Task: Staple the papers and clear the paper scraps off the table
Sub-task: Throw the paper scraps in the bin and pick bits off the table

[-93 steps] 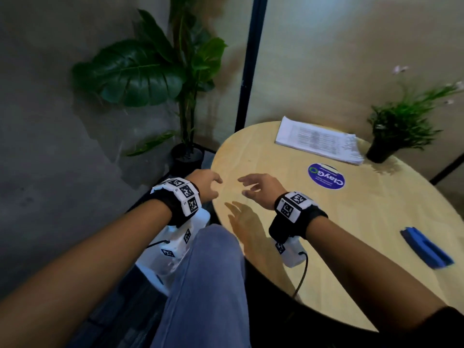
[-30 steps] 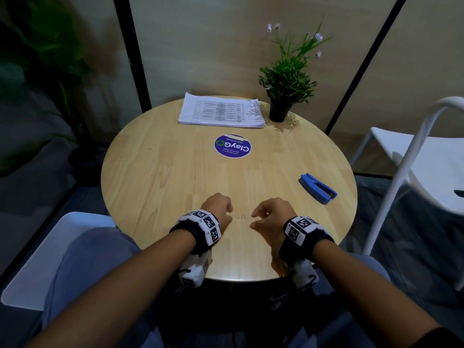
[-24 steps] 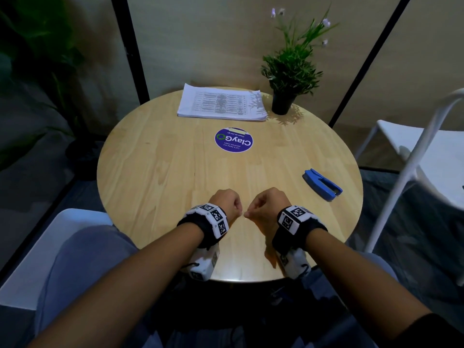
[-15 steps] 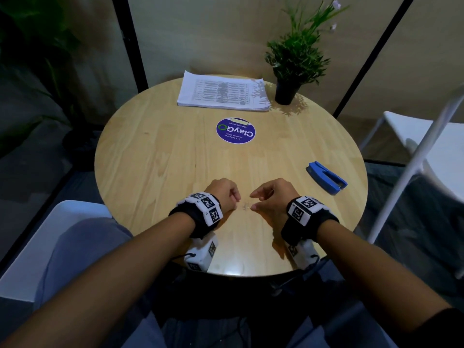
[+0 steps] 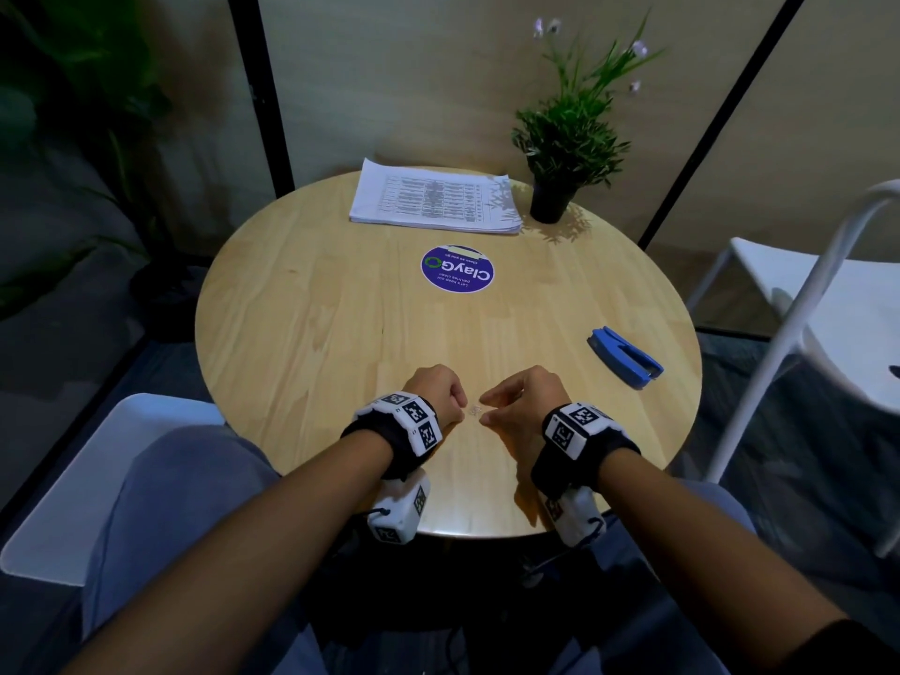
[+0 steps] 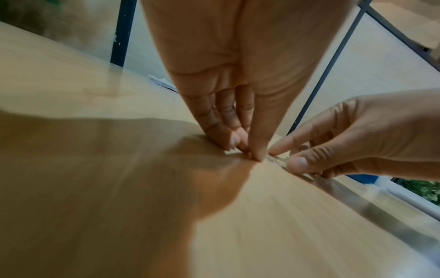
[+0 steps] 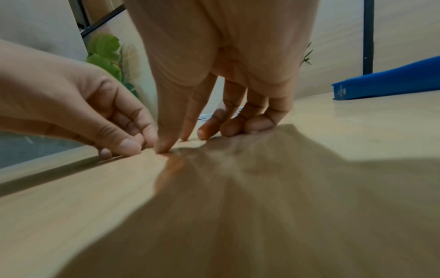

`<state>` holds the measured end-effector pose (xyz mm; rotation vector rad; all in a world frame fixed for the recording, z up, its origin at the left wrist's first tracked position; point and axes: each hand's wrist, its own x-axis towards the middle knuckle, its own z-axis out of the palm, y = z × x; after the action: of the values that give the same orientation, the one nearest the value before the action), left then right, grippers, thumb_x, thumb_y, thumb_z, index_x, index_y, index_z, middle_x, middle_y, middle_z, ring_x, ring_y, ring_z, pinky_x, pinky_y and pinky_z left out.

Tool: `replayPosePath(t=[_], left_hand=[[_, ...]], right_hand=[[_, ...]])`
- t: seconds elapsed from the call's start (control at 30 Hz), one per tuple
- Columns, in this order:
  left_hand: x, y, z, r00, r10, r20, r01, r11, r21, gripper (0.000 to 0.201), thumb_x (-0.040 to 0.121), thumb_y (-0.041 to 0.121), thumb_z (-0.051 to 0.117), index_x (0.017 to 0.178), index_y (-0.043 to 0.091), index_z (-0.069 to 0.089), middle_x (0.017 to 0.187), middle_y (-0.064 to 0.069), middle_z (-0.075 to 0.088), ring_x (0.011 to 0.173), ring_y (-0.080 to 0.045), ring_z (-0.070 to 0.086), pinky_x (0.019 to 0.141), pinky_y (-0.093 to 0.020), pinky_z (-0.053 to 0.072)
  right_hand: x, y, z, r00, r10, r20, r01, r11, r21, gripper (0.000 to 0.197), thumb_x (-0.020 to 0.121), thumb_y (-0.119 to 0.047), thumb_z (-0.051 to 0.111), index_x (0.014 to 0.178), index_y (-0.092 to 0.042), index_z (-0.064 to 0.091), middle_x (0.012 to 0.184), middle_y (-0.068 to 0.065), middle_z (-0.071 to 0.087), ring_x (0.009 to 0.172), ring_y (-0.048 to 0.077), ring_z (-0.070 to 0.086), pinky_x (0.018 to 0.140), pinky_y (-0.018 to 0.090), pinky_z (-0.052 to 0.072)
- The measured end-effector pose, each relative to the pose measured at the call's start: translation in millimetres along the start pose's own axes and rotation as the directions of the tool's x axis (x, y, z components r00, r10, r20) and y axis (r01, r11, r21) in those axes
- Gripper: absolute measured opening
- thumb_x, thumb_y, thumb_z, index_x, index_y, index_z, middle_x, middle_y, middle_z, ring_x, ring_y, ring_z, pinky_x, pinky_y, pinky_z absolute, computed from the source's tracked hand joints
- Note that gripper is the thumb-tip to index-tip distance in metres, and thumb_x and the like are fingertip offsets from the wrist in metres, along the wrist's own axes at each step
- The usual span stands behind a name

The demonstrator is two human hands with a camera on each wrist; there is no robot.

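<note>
Lying flat — stapler (image 5: 625, 357) mouth points right, away from stack (image 5: 435, 197).

Head cam: above, angled down on table (image 5: 311, 333), hands at 6 o'clock. Wrist cams: skimming the tabletop, close behind each palm, facing the fingertips. All three share both hands; right wrist also catches stapler (image 7: 390, 82) at 2 o'clock.

Both hands low, close together, fingertips down: left hand (image 5: 435, 393) fingers curled, right hand (image 5: 523, 399) loosely curled.
</note>
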<state>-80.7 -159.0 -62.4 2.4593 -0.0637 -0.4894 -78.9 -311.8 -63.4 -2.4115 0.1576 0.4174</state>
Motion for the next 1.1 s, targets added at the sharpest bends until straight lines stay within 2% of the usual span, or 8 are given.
replayPosePath(t=[0.13, 0.27, 0.53, 0.63, 0.83, 0.9, 1.0, 1.1], left_hand=[[0.4, -1.2, -1.1, 1.0, 0.0, 0.016, 0.001, 1.0, -0.023, 0.013, 0.082, 0.01, 0.068, 0.094, 0.01, 0.073, 0.099, -0.009, 0.072, 0.095, -0.023, 0.066, 0.078, -0.025, 0.047], [-1.2, -4.6, -2.2, 1.0, 0.004, -0.002, -0.004, 0.999, -0.039, 0.013, 0.083, 0.006, 0.065, 0.094, 0.009, 0.071, 0.102, -0.009, 0.07, 0.097, -0.024, 0.064, 0.078, -0.026, 0.046], [-2.5, -2.8, -2.2, 1.0, -0.014, 0.017, 0.015, 0.999, -0.035, 0.018, 0.084, 0.008, 0.065, 0.101, 0.009, 0.07, 0.104, -0.009, 0.07, 0.099, -0.023, 0.064, 0.079, -0.025, 0.045], [-3.2, -3.8, -3.1, 1.0, -0.017, 0.018, 0.017, 1.0, -0.021, 0.019, 0.084, 0.009, 0.066, 0.102, 0.009, 0.07, 0.106, -0.008, 0.07, 0.1, -0.023, 0.063, 0.08, -0.025, 0.045], [-5.3, -5.1, -6.4, 1.0, -0.028, 0.011, 0.028, 0.999, 0.025, 0.02, 0.085, 0.012, 0.066, 0.104, 0.01, 0.069, 0.108, -0.008, 0.068, 0.102, -0.022, 0.062, 0.082, -0.026, 0.046], [-5.9, -4.9, -7.0, 1.0, -0.02, 0.006, 0.02, 0.998, 0.054, 0.019, 0.085, 0.011, 0.065, 0.104, 0.011, 0.069, 0.108, -0.008, 0.068, 0.101, -0.022, 0.062, 0.081, -0.026, 0.045], [-6.2, -4.3, -8.7, 1.0, 0.012, 0.019, -0.014, 0.994, 0.111, 0.02, 0.084, 0.012, 0.066, 0.104, 0.011, 0.069, 0.106, -0.007, 0.068, 0.1, -0.022, 0.062, 0.083, -0.027, 0.047], [-5.7, -2.1, -9.6, 0.997, 0.052, 0.064, -0.062, 0.985, 0.16, 0.026, 0.08, 0.017, 0.072, 0.105, 0.011, 0.068, 0.095, -0.003, 0.063, 0.09, -0.02, 0.06, 0.084, -0.03, 0.05]], right_hand=[[3.5, -3.9, 6.8, 1.0, 0.013, 0.013, -0.014, 0.999, 0.045, 0.016, 0.066, -0.022, 0.084, 0.081, -0.019, 0.078, 0.086, -0.001, 0.074, 0.083, 0.011, 0.067, 0.08, 0.027, 0.056], [5.7, -4.0, 10.0, 0.999, 0.009, 0.037, -0.012, 0.997, 0.07, 0.008, 0.067, -0.024, 0.083, 0.072, -0.021, 0.077, 0.078, -0.004, 0.074, 0.082, 0.012, 0.068, 0.082, 0.032, 0.057], [5.9, -7.5, 6.0, 0.995, -0.029, 0.095, 0.027, 0.999, 0.033, 0.005, 0.07, -0.021, 0.081, 0.072, -0.019, 0.077, 0.078, -0.001, 0.074, 0.086, 0.016, 0.068, 0.086, 0.035, 0.056], [5.0, -11.9, 4.1, 0.993, -0.036, 0.113, 0.036, 0.999, 0.0, 0.005, 0.072, -0.019, 0.079, 0.071, -0.017, 0.075, 0.079, 0.002, 0.073, 0.087, 0.017, 0.067, 0.083, 0.032, 0.055], [4.6, -13.1, 6.9, 0.981, -0.09, 0.174, 0.116, 0.983, -0.144, 0.008, 0.084, -0.019, 0.067, 0.081, -0.012, 0.071, 0.074, -0.004, 0.065, 0.078, 0.012, 0.059, 0.064, 0.019, 0.043], [2.5, -13.5, 11.4, 0.977, -0.127, 0.173, 0.169, 0.952, -0.256, 0.013, 0.088, -0.018, 0.061, 0.087, -0.011, 0.071, 0.086, 0.001, 0.066, 0.081, 0.015, 0.057, 0.072, 0.025, 0.047], [0.7, -13.2, 18.5, 0.973, -0.164, 0.16, 0.217, 0.883, -0.416, 0.015, 0.089, -0.019, 0.055, 0.092, -0.011, 0.067, 0.106, 0.009, 0.059, 0.096, 0.025, 0.056, 0.091, 0.043, 0.047], [1.2, -12.2, 16.3, 0.97, -0.173, 0.169, 0.227, 0.895, -0.385, 0.013, 0.089, -0.018, 0.052, 0.087, -0.013, 0.064, 0.103, 0.011, 0.061, 0.095, 0.026, 0.059, 0.088, 0.041, 0.05]])
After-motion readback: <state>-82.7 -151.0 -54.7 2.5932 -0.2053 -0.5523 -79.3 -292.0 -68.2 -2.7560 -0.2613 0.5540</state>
